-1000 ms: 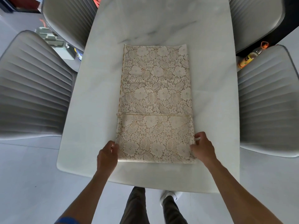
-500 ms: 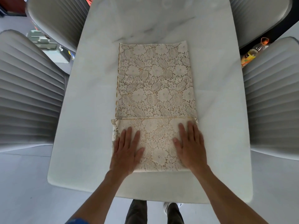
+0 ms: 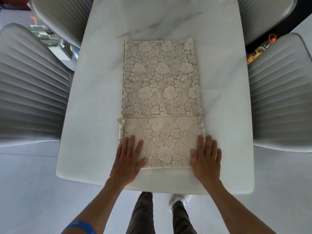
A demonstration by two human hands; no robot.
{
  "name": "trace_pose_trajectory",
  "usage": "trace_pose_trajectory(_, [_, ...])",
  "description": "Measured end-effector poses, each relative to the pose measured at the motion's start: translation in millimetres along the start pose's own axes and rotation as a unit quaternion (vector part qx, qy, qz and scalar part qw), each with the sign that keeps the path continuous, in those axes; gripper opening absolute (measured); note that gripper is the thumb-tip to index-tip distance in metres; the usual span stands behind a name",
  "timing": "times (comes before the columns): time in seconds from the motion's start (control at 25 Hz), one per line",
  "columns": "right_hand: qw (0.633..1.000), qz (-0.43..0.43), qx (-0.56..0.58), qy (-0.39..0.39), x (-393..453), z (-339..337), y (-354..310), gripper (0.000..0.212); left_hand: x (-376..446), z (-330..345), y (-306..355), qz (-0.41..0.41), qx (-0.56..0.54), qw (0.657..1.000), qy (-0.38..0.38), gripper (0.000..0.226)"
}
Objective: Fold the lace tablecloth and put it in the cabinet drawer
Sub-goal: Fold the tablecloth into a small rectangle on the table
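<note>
Bright, even daylight; sharp centre, wide-angle bending at edges.

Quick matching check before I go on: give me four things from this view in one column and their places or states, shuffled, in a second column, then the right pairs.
Things:
1. lace tablecloth
2. left hand
3. right hand
4. bottle

Places or states:
A. on the floor, between the two chairs on the right
B. flat on the cloth's near left corner
C. folded into a long strip on the marble table, near end turned over
D. flat on the cloth's near right corner

Pairs: 1-C, 2-B, 3-D, 4-A
</note>
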State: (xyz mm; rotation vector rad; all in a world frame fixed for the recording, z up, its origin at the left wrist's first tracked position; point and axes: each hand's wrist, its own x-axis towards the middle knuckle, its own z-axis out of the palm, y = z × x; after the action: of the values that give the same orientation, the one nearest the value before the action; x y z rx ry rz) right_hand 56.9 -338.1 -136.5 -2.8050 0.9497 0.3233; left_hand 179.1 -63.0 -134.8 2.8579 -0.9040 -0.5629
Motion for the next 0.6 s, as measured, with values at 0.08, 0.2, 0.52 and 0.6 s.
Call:
trace_pose_trajectory(0.08, [0.995,-0.089,-0.031,0.025,-18.0,-2.1,0.2,0.06,-4.7,-12.0,4.1,0.018,-0.02,1.0,-0.013,0.069])
trace_pose_trajectory(0.2, [0.97,-0.238,-0.045,0.008,-51.7,2.8,13.2,0.078,-26.8,-17.5,13.9,0.064,-0.04,0.996,-0.041,0.068])
trace_pose_trajectory(0.52, [0.99,-0.106,-0.057,-0.076,-43.0,-27.5,-17.3,0.07,-22.1,-25.4,51.0,-0.032,0.041,0.998,-0.046,0.067])
trace_pose_trajectory(0.6, [0.989,-0.096,-0.054,-0.102,-27.2,-41.4,-18.7,0.083,-22.8,-25.0,47.5,-0.021,0.062,0.997,-0.042,0.065])
